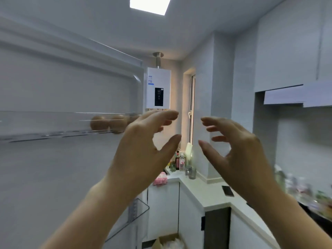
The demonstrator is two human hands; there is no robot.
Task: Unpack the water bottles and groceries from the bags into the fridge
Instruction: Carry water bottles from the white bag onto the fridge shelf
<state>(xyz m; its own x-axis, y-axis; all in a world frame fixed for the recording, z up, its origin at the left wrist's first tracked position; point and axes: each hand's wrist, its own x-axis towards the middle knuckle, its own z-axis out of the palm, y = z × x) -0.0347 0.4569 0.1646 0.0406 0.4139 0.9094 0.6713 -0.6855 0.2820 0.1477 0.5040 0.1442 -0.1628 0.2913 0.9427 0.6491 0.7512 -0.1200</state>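
- Both hands are raised in the middle of the frame, palms towards each other. The left hand (142,146) and the right hand (239,150) have the fingers spread wide and lightly bent, and they hold nothing.
- The open fridge door (53,168) fills the left of the frame. Some bottles (296,186) stand blurred on the table (203,193) at the right edge. I see no bags, only a cardboard box (168,239) at the bottom centre.
- Risk: the brown eggs (107,124) sit in the door shelf just behind the left hand. I think a careless sweep to the left could knock them.
- Risk: a phone (227,191) lies on the table. Bottles pulled across it could push it off.
- Risk: the left side is blurred, so I may judge a reach badly.
- Writing: the water heater (159,87) at upper centre has a blue label and a dark display, both too small to read. No bottle label is readable either.
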